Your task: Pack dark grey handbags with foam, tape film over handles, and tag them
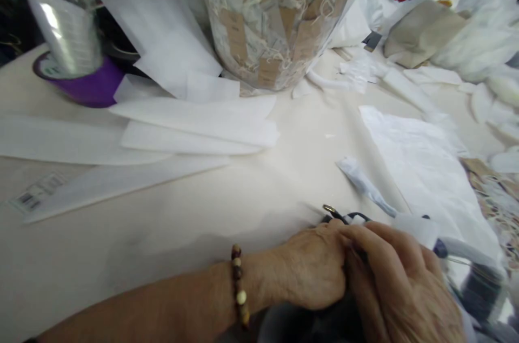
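Touching each other by dark material (324,321), left hand (316,264) and right hand (399,278) curl; each grip's hold I cannot tell.

The clear plastic bag (284,56) shows cream strings tangled over kraft-brown tags (235,34). Left of the bag, the round holder (101,86) is vivid purple, and a white label (36,194) carries black barcode stripes. In front of the bag, the tabletop (295,170) is plain cream, the bead bracelet (237,275) mixes dark brown, amber and ivory, and a small metal loop (328,208) is gold. Right of the bag, a crumpled pouch (424,32) is beige.
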Tool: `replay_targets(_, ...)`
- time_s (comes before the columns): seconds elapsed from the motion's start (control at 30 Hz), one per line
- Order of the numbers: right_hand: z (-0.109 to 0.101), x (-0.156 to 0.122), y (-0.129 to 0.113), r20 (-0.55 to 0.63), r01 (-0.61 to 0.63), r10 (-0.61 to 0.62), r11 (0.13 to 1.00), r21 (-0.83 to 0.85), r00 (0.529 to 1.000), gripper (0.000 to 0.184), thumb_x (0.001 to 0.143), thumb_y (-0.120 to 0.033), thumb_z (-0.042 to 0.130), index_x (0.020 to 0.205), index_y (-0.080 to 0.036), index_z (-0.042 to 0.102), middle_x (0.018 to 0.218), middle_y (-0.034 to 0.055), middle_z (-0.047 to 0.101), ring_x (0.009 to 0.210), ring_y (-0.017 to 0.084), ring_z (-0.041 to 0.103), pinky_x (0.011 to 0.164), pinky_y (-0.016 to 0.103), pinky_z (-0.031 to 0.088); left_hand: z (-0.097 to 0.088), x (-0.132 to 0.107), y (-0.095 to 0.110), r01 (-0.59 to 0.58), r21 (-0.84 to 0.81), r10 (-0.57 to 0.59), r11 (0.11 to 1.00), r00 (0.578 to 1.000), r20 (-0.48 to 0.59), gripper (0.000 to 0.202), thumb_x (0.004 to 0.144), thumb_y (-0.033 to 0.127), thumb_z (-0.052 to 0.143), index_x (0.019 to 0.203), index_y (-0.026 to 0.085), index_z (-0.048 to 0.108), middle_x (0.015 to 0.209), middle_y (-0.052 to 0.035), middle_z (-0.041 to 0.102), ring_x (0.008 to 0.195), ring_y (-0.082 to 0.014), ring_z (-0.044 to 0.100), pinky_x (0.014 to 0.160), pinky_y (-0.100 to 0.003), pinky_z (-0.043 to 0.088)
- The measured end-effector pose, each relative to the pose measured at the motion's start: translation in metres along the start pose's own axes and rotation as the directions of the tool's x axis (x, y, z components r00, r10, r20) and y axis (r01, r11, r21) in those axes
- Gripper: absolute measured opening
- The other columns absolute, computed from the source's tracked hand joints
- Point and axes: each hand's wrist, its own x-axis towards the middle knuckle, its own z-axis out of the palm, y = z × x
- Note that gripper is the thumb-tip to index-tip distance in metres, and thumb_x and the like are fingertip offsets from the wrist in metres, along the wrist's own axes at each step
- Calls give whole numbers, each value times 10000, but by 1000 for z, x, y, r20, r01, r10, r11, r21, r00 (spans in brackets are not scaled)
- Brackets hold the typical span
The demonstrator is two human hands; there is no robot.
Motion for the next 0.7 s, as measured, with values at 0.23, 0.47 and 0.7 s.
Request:
replay_targets(0.23, 6, -4, 0, 2, -31, 32, 998, -53, 1000, 282, 929, -303, 371, 1006, -148, 595, 1039, 137, 526, 908, 252, 563, 750, 391, 460, -2, -18, 0, -159, 493, 174, 855, 985, 16, 325, 764, 54, 394, 948, 93, 660, 844, -146, 674, 771, -238, 609, 741, -322, 472)
replay_targets(0.47, 9, -2, -4, 27, -82, 82, 996, -24, 996, 311, 937, -355, 373, 955, -174, 625, 1001, 121, 535, 893, 248, 565, 761, 391, 435, -39, -106, -23, -185, 387, 166, 903, 983, 84, 485, 910, 225, 440, 1384, 140, 380, 1380, -149, 479, 1271, -227, 440, 1058, -306, 344)
replay_targets(0.7, 6, -1, -4, 41, -57, 58, 998, -25, 997, 332, 942, -348, 372, 927, -162, 646, 1002, 126, 547, 850, 237, 564, 715, 383, 411, -37, -121, -55, -585, 522, 511, 620, 807, 297, 321, 934, 160, 339, 1080, 87, 615, 954, -190, 690, 1028, -236, 595, 1008, -354, 377)
